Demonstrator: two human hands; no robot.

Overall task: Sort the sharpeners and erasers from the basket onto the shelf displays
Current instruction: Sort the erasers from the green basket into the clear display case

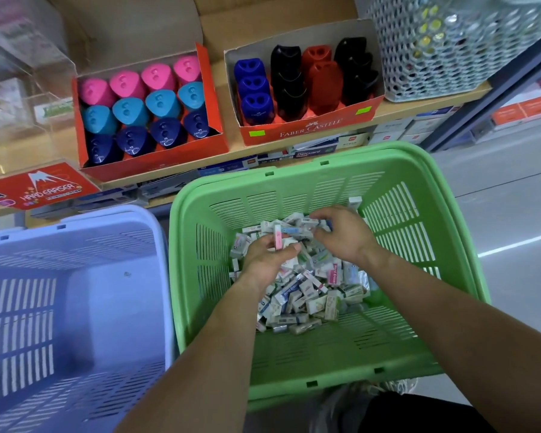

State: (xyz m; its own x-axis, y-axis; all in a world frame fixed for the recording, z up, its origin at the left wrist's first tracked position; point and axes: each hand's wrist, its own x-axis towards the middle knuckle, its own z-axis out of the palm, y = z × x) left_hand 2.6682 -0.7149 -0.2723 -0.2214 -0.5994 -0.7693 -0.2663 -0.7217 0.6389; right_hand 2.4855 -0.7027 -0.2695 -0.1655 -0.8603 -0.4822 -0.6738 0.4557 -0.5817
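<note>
Both hands are down in the green basket [297,170], over the eraser heap [306,295] on its floor. Left hand [267,260] – fingers curled, thumb pinching a pink-sleeved eraser [277,240] held upright above the heap. Right hand [341,235] – fingers bent down onto erasers at the heap's far side; cannot tell if it grips any. Sharpeners [161,103] sit in two red boxes on the shelf [224,98] beyond. Blue basket [75,218] at left.
</note>
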